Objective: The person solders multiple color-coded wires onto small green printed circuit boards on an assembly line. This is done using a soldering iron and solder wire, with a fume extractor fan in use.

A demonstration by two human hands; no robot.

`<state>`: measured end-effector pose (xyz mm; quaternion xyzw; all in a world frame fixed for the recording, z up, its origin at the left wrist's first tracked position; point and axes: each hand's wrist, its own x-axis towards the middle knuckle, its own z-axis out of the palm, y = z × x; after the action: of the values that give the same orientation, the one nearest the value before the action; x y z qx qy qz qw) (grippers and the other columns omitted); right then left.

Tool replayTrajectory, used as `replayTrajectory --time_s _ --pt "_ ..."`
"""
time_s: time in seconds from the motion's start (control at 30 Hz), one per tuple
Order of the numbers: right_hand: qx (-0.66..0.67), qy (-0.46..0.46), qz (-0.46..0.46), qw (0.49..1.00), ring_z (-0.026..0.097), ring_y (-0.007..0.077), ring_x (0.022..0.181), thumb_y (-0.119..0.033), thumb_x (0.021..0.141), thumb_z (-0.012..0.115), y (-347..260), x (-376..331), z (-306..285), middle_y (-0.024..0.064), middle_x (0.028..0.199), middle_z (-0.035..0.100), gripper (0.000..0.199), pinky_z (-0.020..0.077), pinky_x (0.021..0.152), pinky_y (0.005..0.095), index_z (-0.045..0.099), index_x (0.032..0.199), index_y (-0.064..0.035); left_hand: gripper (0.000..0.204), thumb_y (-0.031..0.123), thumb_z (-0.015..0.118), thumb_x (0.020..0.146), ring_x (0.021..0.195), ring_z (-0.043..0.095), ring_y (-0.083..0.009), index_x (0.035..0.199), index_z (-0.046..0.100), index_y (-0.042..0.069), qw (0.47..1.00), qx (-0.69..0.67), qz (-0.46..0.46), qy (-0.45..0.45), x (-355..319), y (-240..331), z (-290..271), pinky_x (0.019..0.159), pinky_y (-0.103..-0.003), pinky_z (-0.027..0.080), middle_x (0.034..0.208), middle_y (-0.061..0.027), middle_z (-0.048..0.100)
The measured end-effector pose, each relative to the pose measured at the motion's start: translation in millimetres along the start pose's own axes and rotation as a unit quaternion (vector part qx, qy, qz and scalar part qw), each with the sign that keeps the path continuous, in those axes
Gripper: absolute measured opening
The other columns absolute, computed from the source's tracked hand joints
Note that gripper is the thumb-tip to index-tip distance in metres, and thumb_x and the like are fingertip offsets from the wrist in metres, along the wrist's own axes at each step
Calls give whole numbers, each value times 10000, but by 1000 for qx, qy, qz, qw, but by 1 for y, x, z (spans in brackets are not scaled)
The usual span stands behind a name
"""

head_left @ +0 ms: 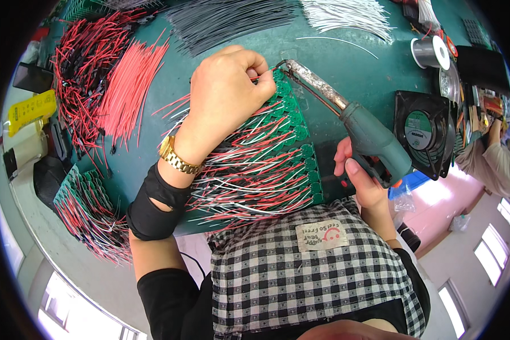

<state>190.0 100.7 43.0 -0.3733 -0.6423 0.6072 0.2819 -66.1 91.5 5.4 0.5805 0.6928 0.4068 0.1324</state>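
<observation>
My left hand (224, 90), with a gold watch on its wrist, pinches a thin red wire (259, 75) against the top of a row of small round green circuit boards (298, 131). Red, white and black wires (249, 175) fan out leftward from those boards under my wrist. My right hand (360, 178) grips the grey-green pistol handle of a soldering gun (374, 141). Its long crusted metal tip (314, 79) reaches up-left and touches the topmost board right beside my left fingertips.
Loose piles lie on the green table (345, 56): red wires (127, 90), red-black wires (82, 79), black wires (226, 20), white wires (345, 14). A solder spool (430, 52) and a black fan (422, 133) stand right. More wired boards (93, 212) lie left. Another person's arm (493, 161) is far right.
</observation>
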Motion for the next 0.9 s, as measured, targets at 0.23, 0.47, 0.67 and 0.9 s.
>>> replayTrajectory --time_s 0.23,0.47,0.67,0.9 --pt "48 27 68 996 574 149 650 -99 804 623 -4 -3 0 110 868 605 254 471 551 275 561 1023 12 47 52 665 669 541 539 -149 684 638 17 1000 -1 2 6 0 -2 0 530 -272 448 623 -58 559" --pt "244 39 2 969 563 187 582 -322 879 481 -3 7 -6 187 914 538 470 485 574 300 426 1165 47 55 53 665 663 538 535 -151 688 637 13 1000 -15 2 -3 1 -2 -1 535 -265 455 628 -60 564" --pt "327 3 -4 945 590 196 574 -454 909 460 3 1 -3 215 874 569 587 495 539 282 359 1224 31 55 53 667 664 542 536 -149 687 636 14 1000 -6 6 1 0 -1 -1 533 -265 452 631 -57 564" --pt "159 -22 47 986 571 183 566 -506 835 591 4 -10 -1 173 794 564 662 480 544 287 389 1188 17 69 67 691 692 546 541 -143 685 640 22 1000 0 -26 3 -3 4 0 531 -260 442 629 -45 560"
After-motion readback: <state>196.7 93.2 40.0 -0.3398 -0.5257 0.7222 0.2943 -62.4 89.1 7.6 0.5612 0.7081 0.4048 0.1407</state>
